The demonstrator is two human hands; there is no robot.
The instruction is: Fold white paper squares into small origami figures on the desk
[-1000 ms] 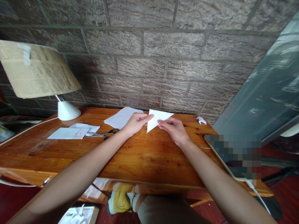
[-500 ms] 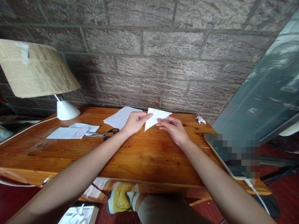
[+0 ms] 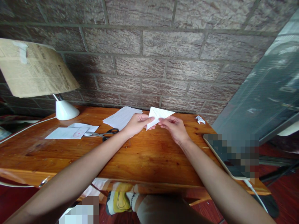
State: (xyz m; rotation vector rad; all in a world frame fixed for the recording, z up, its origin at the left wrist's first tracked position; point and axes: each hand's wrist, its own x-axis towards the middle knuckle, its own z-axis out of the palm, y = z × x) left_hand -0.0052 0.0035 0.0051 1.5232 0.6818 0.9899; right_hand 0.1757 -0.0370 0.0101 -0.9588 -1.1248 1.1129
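A white paper folded into a triangle [image 3: 159, 114] is held just above the far middle of the wooden table [image 3: 144, 155]. My left hand [image 3: 136, 123] pinches its left side between thumb and fingers. My right hand [image 3: 174, 127] pinches its lower right edge, fingers curled. Both forearms reach in from the bottom of the view.
Behind my left hand lies a white sheet [image 3: 121, 117]. Scissors [image 3: 105, 133] and two paper slips [image 3: 70, 132] lie to the left, near a lamp [image 3: 35, 74]. A small folded paper piece [image 3: 200, 119] sits far right. A device [image 3: 231, 155] rests at the right edge.
The paper triangle has been lifted slightly and tilted, and both hands have closed in on its lower tip. Nothing else on the table has moved.
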